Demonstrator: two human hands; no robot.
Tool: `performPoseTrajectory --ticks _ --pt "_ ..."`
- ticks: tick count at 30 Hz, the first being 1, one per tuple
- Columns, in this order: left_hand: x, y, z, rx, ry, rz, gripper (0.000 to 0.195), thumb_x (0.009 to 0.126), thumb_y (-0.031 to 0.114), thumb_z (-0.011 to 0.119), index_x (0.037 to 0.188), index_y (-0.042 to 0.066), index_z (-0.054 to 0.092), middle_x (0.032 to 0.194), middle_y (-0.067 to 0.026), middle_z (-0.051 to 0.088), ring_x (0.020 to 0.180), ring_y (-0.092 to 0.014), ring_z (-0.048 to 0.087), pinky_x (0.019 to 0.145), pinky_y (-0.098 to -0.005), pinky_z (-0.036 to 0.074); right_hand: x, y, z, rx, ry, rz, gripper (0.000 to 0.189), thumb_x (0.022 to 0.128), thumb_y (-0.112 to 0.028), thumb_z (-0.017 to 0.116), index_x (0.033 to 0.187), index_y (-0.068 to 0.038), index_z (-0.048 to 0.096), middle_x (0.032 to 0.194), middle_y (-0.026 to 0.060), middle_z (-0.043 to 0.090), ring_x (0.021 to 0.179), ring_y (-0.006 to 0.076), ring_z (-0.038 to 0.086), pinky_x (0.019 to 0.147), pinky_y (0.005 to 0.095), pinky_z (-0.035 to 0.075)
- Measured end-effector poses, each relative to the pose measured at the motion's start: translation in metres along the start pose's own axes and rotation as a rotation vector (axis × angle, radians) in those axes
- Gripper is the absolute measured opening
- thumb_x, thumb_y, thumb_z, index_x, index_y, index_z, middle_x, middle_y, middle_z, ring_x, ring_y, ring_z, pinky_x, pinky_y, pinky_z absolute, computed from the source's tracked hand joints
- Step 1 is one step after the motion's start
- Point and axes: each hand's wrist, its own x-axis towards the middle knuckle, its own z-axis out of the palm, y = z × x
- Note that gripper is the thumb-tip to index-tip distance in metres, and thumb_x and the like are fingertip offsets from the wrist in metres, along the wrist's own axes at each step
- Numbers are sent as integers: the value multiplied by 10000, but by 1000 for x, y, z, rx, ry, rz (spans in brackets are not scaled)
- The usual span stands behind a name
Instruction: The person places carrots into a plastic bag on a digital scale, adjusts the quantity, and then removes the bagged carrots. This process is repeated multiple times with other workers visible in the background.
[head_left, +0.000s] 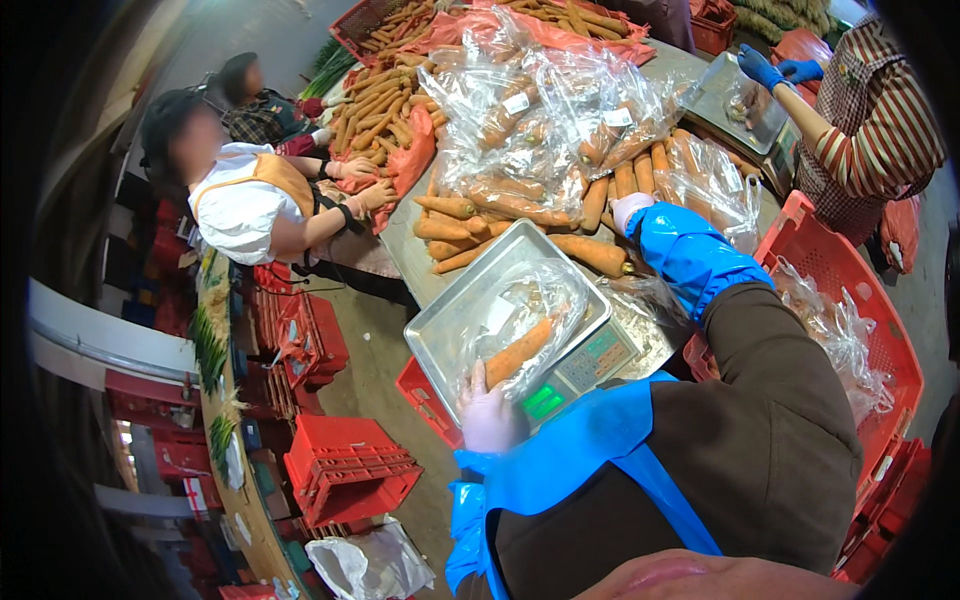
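My left hand (484, 409), in a pale glove, touches a carrot (519, 352) at the edge of a clear plastic bag (559, 289). Carrot and bag lie in the metal tray (429, 330) of a digital scale with a lit green display (543, 401). Whether the fingers close around the carrot cannot be told. Beyond the scale, my right hand (630, 210), with a blue sleeve cover behind it, reaches to the loose carrots (643, 172) on the table; its fingers are partly hidden. A heap of clear bags of carrots (510, 120) lies just beyond.
A red crate (847, 247) holding bagged goods stands at my right. Across to the left a person (255, 195) handles carrots; another person is behind. At the upper right a person in blue gloves (761, 67) works at a second scale (731, 97). Red crates (349, 465) stand lower left.
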Motion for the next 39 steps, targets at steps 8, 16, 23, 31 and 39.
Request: performPoseTrajectory --ticks 8,16,23,31,39 --pt "-7 -5 -2 -10 25 10 300 814 136 672 1112 146 704 1532 -154 373 1353 -469 370 1088 -542 326 -84 38 -38 1551 -193 -386 418 923 -128 532 1338 -86 562 960 -26 630 707 73 531 668 216 449" --pt "-9 -7 -20 17 46 -39 282 763 209 717 1041 161 717 1519 -172 373 1356 -457 349 1120 -558 272 -206 -9 -83 1494 -355 -637 587 903 -121 659 1419 -18 399 1014 52 602 895 139 603 838 277 483" --pt "-11 -8 -40 195 -19 -65 226 741 248 761 962 231 719 1497 -144 427 1420 -419 294 1169 -595 121 -197 -125 -39 863 -340 -1129 345 873 -38 640 1207 -21 556 1059 129 653 1002 236 626 887 358 488" --pt "-20 -23 -46 304 93 -117 65 789 267 719 795 217 680 1480 -150 460 1458 -421 228 1126 -709 -18 -155 -144 -26 -228 173 -960 135 870 -178 581 963 -93 626 866 184 667 887 372 660 791 452 506" --pt "-27 -21 -56 45 280 46 341 796 285 719 1123 227 639 1452 -54 485 1431 -329 302 1156 -634 13 -186 -136 -30 243 93 -1116 497 834 -80 704 1310 -65 558 1246 189 617 1137 346 600 976 394 473"
